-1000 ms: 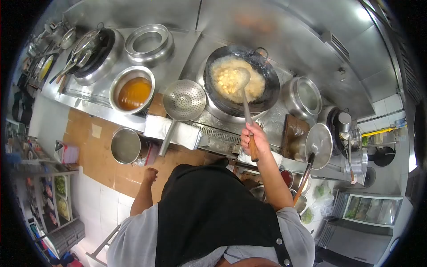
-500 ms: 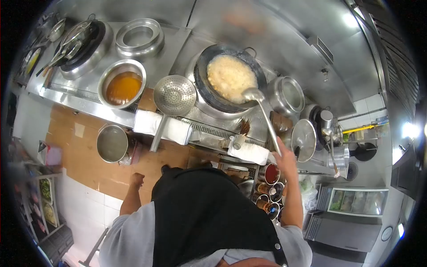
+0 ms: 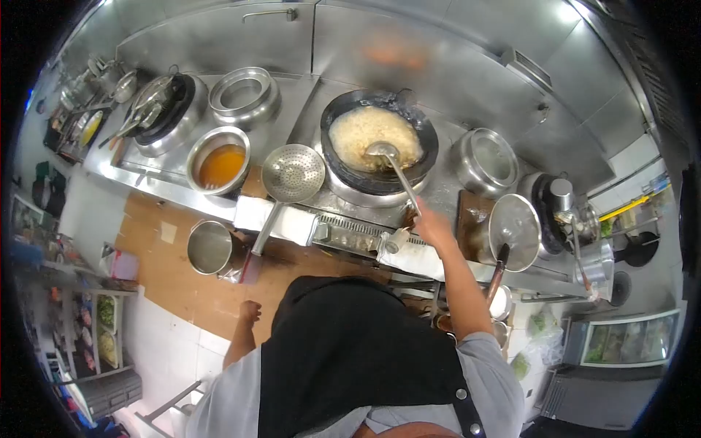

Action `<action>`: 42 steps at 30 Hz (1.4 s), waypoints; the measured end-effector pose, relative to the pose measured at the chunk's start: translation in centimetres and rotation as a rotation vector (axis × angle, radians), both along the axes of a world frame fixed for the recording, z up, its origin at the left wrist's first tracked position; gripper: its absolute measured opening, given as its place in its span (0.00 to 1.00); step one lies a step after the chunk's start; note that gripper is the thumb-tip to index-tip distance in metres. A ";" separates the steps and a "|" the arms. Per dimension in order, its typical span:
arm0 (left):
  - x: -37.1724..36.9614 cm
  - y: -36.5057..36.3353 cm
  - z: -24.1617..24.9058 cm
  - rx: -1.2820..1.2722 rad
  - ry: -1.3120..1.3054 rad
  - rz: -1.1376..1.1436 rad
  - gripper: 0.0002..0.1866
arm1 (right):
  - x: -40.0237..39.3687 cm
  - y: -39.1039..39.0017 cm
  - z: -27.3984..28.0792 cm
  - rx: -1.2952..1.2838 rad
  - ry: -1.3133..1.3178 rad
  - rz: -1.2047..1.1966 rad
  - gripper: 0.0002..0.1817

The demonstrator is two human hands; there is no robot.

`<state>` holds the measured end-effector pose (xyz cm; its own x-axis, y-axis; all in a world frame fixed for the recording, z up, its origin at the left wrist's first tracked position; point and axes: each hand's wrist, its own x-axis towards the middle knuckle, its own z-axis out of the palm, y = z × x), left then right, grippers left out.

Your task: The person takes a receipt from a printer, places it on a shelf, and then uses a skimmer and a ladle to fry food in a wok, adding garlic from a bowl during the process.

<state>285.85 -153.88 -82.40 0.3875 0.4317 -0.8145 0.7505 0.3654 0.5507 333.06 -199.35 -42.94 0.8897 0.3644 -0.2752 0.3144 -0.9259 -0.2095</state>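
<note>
My right hand [image 3: 434,228] is closed round the handle of a metal ladle [image 3: 401,179]. The bowl of the ladle dips into pale, bubbling liquid [image 3: 365,128] with lumps in it, near the front of a black wok [image 3: 429,150] on the stove. At my left side, away from the counter, my left hand [image 3: 250,312] hangs with its fingers curled and nothing visible in them. A perforated strainer [image 3: 293,173] rests just left of the wok, its handle jutting over the counter's front edge.
Left of the strainer stands a pot of amber liquid [image 3: 221,166], with a metal ring-topped pot [image 3: 244,95] behind it. A large pot [image 3: 210,248] stands lower, before the counter. White cloths [image 3: 276,220] lie along the edge. To the right are a mesh sieve [image 3: 515,233] and another pot [image 3: 488,162].
The ladle's bowl has moved from the wok's right rim further into the liquid. My right hand has gone forward and left with it. The camera view has shifted; my left hand still hangs.
</note>
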 end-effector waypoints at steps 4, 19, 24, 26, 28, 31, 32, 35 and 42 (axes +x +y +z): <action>-2.6 -7.8 5.5 0.016 0.059 0.203 0.06 | 4.9 0.9 -3.2 0.028 -0.033 0.027 0.37; -20.2 -24.5 6.7 0.125 0.243 0.106 0.13 | 12.5 5.3 -3.8 0.727 0.443 -0.219 0.36; -1.4 -18.4 18.6 0.308 -0.153 0.199 0.14 | 10.0 4.3 -4.6 0.587 0.416 -0.173 0.37; 6.3 -13.8 21.7 0.381 -0.323 -0.036 0.13 | 8.9 3.5 -4.0 0.435 0.370 -0.119 0.39; 14.5 -10.3 27.0 0.627 -0.379 -0.311 0.10 | 7.6 2.7 -3.5 0.347 0.291 -0.056 0.39; 25.0 -8.5 35.6 0.894 -0.670 -0.506 0.07 | 6.5 1.0 -5.2 0.340 0.083 0.098 0.38; 28.0 -7.9 36.9 0.899 -0.742 -0.552 0.06 | 6.1 0.5 -5.5 0.345 0.046 0.126 0.38; 35.1 -7.7 38.1 1.027 -0.932 -0.622 0.06 | 3.7 -0.3 -2.9 0.322 0.049 0.113 0.37; 42.8 -10.3 34.7 1.056 -0.958 -0.729 0.08 | -3.4 -4.3 2.8 0.328 -0.037 -0.046 0.34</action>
